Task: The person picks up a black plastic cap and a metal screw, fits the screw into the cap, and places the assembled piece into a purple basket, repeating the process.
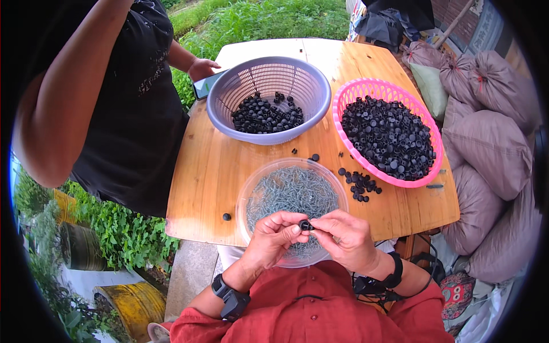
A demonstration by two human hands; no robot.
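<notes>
1. Far left: a second person in a dark top stands at the surface (200, 188), one hand on a phone (205, 84). Not involved in the work.
2. Left hand (273, 234) pinches one small black plastic cap (306, 225) from its side, over the clear bowl (251, 188) of thin grey metal screws (291, 191).
3. Right hand (343, 237) pinches the same cap from the other side. Looks like a screw is being seated in it, but the fingers hide the joint.
4. Next move likely needs a fine fingertip push or twist, then a drop.
5. Grey perforated basket (269, 74): few caps. Pink perforated basket (366, 91): heaped with ribbed, tubular caps; loose caps (359, 184) lie beside it.
</notes>
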